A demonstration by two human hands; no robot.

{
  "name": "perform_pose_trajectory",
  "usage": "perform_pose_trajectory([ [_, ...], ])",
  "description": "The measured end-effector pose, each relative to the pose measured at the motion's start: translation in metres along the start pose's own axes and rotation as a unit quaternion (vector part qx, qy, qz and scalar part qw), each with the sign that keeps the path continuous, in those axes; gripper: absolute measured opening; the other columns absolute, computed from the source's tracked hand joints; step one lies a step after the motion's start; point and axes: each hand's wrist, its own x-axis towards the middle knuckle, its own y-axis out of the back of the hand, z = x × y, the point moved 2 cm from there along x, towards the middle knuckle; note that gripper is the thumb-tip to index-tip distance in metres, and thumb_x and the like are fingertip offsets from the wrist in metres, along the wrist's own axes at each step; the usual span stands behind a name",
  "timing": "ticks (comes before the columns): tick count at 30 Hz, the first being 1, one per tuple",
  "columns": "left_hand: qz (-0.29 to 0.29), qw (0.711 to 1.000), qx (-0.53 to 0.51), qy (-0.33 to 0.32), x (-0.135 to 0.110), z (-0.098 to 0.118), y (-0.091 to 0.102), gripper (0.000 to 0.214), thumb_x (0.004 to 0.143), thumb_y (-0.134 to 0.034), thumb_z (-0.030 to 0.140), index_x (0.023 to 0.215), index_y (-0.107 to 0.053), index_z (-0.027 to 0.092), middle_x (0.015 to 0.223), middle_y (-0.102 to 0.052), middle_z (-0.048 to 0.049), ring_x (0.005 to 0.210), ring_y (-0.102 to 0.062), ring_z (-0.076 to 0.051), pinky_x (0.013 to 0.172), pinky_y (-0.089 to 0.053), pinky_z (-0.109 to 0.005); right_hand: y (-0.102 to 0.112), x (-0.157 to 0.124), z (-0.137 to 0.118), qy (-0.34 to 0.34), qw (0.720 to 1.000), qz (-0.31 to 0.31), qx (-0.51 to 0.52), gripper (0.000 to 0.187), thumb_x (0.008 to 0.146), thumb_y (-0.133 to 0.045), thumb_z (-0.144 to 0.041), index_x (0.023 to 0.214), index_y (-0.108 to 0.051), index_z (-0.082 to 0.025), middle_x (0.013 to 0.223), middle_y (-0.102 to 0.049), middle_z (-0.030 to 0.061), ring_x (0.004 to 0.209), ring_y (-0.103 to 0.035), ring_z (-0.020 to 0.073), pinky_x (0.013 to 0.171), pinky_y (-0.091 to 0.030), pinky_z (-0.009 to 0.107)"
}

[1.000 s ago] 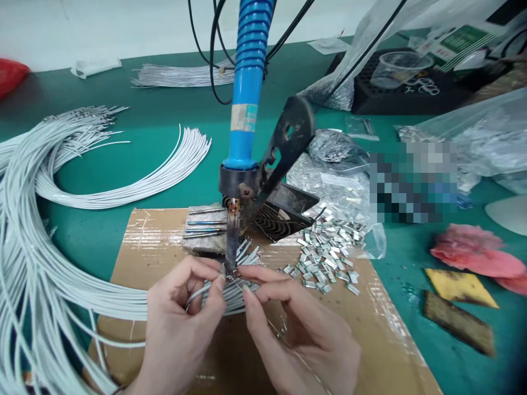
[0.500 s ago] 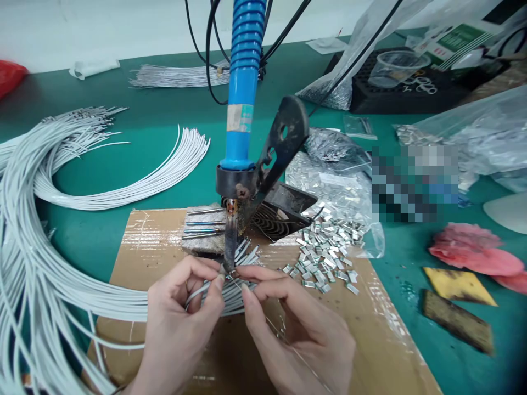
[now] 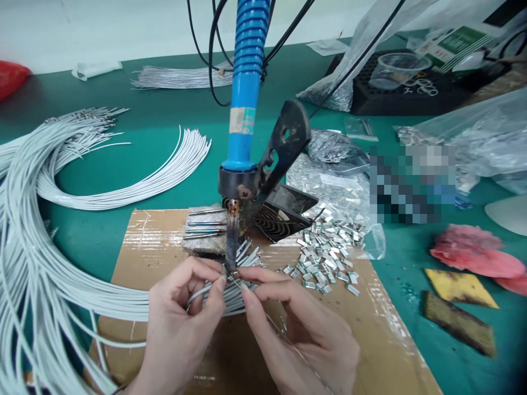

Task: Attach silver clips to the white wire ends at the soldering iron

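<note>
A blue-handled soldering iron (image 3: 242,131) hangs tip down in a black clamp bracket (image 3: 284,140). Just left of its tip, my left hand (image 3: 181,323) pinches a white cable (image 3: 196,297) near the end between thumb and fingers. My right hand (image 3: 304,329), on the other side, has thumb and fingers closed on a thin silver solder wire (image 3: 304,359). The wire's front end reaches the iron tip, and its tail trails down past the palm. Fingertips partly hide the cable end and whatever small part meets the tip.
Bundled white cables (image 3: 24,230) spread over the left side. Beneath my hands lies a cardboard sheet (image 3: 370,340), with loose small metal pieces (image 3: 325,258) on it. Behind the iron stands a small black fan (image 3: 284,214). Sponges (image 3: 459,323) lie at the right.
The view shifts very slightly. Both hands keep their grips at the iron tip, and the right hand's palm moves a little to the right.
</note>
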Motion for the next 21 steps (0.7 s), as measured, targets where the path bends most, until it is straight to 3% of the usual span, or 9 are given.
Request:
perform_pose_trajectory([
  [8,-0.018,1.0,0.01,-0.002,-0.001,-0.009,0.003,0.013,0.086,-0.07,0.016,0.074,-0.069,0.022,0.084,-0.076,-0.0012,0.078,-0.069,-0.014,0.056,-0.048,-0.015,0.001,0.0,-0.001,0.025,1.0,0.0,-0.001,0.02,0.088,-0.069,-0.006,0.081,-0.07,-0.024,0.1,-0.081,-0.0014,0.086,-0.077,0.0118,0.082,-0.056,0.02],
  [13,0.022,0.999,-0.023,0.012,0.001,0.0,-0.002,0.013,0.077,-0.071,0.015,0.066,-0.067,0.02,0.075,-0.074,-0.001,0.064,-0.064,-0.012,0.047,-0.043,-0.015,0.003,0.0,0.001,0.039,0.999,-0.02,-0.027,0.021,0.085,-0.07,-0.004,0.08,-0.068,-0.024,0.098,-0.081,-0.003,0.085,-0.078,0.0106,0.08,-0.057,0.018],
  [21,0.01,0.997,-0.05,0.061,0.002,0.001,-0.005,0.012,0.074,-0.073,0.017,0.064,-0.066,0.019,0.073,-0.072,-0.0017,0.062,-0.06,-0.013,0.042,-0.033,-0.017,0.0,-0.004,0.001,-0.001,1.0,-0.004,-0.013,0.019,0.088,-0.069,-0.01,0.075,-0.068,-0.023,0.095,-0.082,0.0034,0.08,-0.078,0.0155,0.075,-0.057,0.024],
])
